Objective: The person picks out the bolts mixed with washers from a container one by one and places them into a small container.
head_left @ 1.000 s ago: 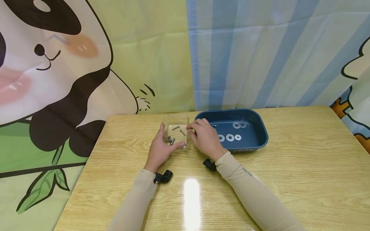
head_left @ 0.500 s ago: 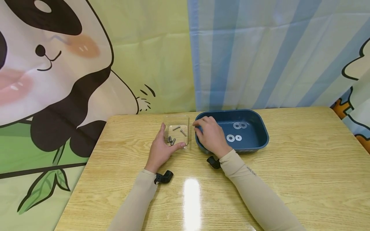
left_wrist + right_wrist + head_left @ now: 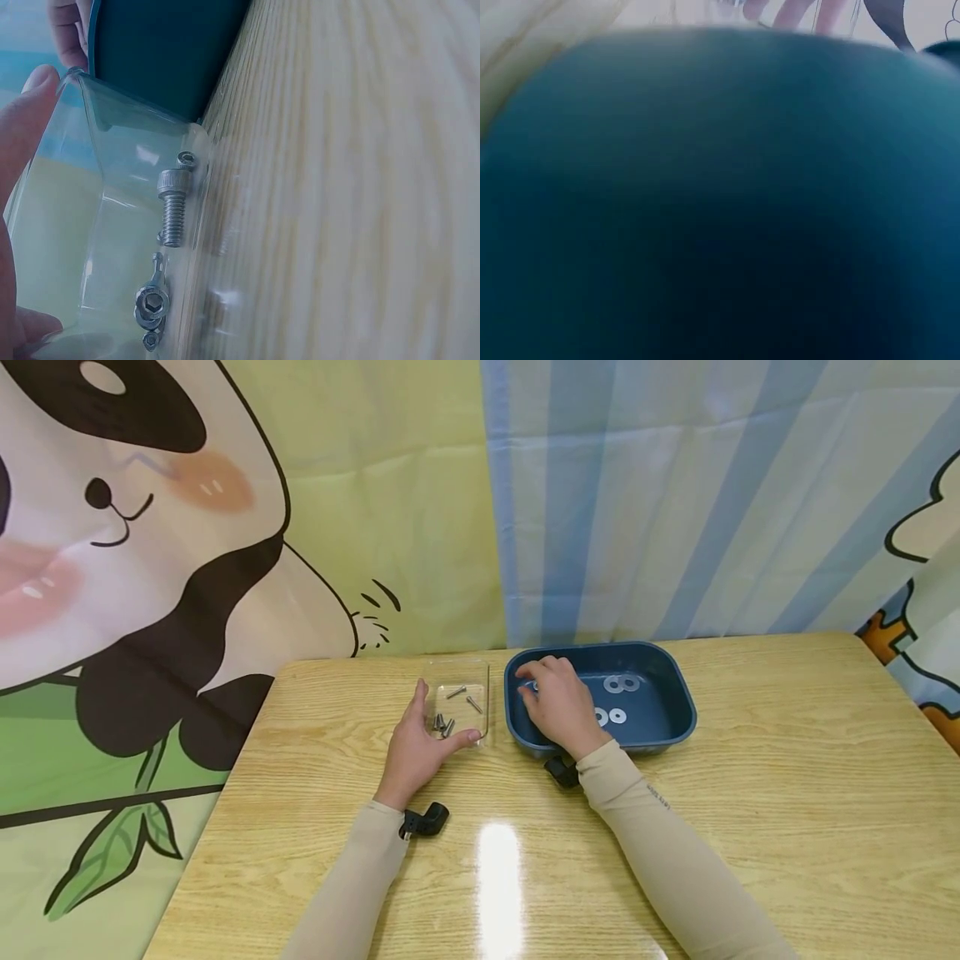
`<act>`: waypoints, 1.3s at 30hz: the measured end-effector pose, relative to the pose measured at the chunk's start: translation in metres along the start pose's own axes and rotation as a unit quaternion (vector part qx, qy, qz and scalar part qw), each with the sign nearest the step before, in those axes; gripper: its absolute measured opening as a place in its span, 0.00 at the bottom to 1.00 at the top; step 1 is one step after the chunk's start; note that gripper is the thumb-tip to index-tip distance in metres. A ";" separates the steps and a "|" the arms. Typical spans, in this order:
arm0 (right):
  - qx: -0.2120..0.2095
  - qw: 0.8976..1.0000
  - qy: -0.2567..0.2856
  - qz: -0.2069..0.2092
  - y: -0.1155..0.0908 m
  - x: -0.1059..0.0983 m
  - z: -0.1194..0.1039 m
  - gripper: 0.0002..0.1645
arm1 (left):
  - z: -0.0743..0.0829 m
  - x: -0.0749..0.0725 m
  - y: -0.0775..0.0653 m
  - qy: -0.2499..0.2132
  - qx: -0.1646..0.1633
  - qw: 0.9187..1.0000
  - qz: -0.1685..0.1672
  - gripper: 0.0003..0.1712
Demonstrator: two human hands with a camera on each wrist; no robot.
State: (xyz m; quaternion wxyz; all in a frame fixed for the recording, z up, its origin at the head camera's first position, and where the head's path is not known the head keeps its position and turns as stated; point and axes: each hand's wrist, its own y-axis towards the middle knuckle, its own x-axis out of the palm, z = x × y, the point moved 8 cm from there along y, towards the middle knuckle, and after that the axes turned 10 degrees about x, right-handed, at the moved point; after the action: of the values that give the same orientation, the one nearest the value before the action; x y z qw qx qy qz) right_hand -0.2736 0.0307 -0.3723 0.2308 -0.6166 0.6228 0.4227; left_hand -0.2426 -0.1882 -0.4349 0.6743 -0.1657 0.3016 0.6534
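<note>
In the head view my left hand (image 3: 415, 750) holds a clear plastic box (image 3: 486, 681), thumb at its front corner and fingers along its left side. Several socket head screws (image 3: 456, 692) lie inside; the left wrist view shows a thick screw (image 3: 173, 206) close up. My right hand (image 3: 562, 703) is over the left half of a blue tray (image 3: 678, 693), fingers loosely bent, with a gap between thumb and index finger and nothing visible in it. Part of a washer (image 3: 536, 686) shows by its fingertips. Several flat washers (image 3: 617, 716) lie on the tray's floor.
Box and tray stand side by side near the back edge of a wooden table (image 3: 787, 777), close to a printed curtain (image 3: 420, 527). The tray's wall (image 3: 720, 150) fills most of the right wrist view and hides what lies behind it.
My right hand has moved right, away from the clear box and further over the blue tray, its thumb and index finger spreading apart. My left hand has stayed on the box.
</note>
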 end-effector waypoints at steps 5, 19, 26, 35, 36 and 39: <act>0.031 0.999 -0.018 -0.013 0.005 0.000 0.010 0.15 | -0.001 -0.002 0.000 0.006 -0.003 1.000 0.001 0.75; 0.101 0.992 -0.051 -0.048 0.005 0.005 0.029 0.23 | -0.001 -0.002 0.000 0.013 0.002 1.000 0.003 0.77; 0.113 0.989 -0.080 -0.056 0.004 0.009 0.034 0.26 | 0.000 -0.001 0.001 0.016 0.000 1.000 -0.001 0.77; 0.102 0.984 -0.110 -0.097 0.001 0.018 0.036 0.29 | 0.000 -0.001 0.000 0.015 0.001 1.000 -0.001 0.77; 0.101 0.984 -0.112 -0.097 0.001 0.018 0.036 0.29 | 0.000 -0.001 0.000 0.014 0.001 1.000 -0.001 0.77; 0.103 0.983 -0.118 -0.097 0.002 0.018 0.037 0.29 | 0.000 -0.001 0.000 0.012 0.004 1.000 0.001 0.77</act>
State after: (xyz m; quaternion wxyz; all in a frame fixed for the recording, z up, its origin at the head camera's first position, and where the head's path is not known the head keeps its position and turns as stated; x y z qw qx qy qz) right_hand -0.2865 0.0498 -0.4064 0.4044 -0.5932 0.5686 0.4016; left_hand -0.2428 -0.1890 -0.4345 0.6706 -0.1706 0.3122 0.6509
